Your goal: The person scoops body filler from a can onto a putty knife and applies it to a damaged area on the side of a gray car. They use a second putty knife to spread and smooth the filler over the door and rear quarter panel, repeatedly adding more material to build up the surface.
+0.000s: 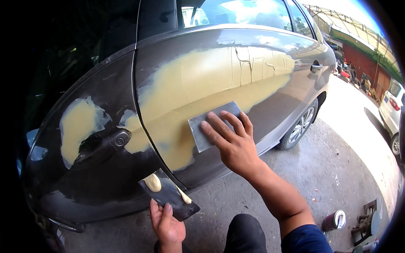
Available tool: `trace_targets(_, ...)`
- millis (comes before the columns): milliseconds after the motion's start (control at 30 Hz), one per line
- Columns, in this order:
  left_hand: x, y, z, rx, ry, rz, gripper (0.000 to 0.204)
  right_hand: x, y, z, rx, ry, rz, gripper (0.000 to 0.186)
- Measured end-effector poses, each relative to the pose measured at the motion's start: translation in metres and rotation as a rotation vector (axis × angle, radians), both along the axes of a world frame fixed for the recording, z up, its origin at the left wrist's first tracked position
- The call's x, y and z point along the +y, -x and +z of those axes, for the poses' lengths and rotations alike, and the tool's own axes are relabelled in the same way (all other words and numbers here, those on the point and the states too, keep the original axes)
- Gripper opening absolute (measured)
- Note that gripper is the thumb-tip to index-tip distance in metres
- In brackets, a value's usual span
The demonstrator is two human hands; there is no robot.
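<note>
My right hand grips a flat grey putty spreader, its fingers spread over the back of the blade. The blade lies against the lower part of a large yellow body filler patch on the dark car's rear door. Wet ridges and drips of filler show along the patch's upper right. Lower down, my left hand pinches the edge of a dark flat plate that bears two dollops of cream-coloured filler. This plate is held in front of the lower door seam.
Another filler patch surrounds the front door handle. The rear wheel rests on the concrete floor. At the lower right stand a can and a metal stand. A white car is parked beyond.
</note>
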State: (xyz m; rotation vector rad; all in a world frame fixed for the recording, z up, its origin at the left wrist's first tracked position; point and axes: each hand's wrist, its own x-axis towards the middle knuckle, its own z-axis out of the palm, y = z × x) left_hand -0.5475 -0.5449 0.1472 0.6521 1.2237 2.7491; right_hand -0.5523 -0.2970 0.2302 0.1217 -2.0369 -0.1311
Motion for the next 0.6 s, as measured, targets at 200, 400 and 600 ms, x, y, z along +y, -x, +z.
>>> trace_targets(200,0.023,0.006,0.0,-0.039,-0.173,-0.173,0.047,-0.055,-0.058,-0.021,-0.081,0.45,1.061,0.059)
trace_targets(400,0.031,0.001,0.021,-0.032,-0.176,-0.04,0.047,-0.049,-0.063,-0.055,-0.348,0.501,0.975,0.057)
trace_targets(600,0.005,0.006,0.032,0.128,-0.174,0.026,0.051,0.003,-0.041,0.001,-0.078,0.039,0.131,0.048)
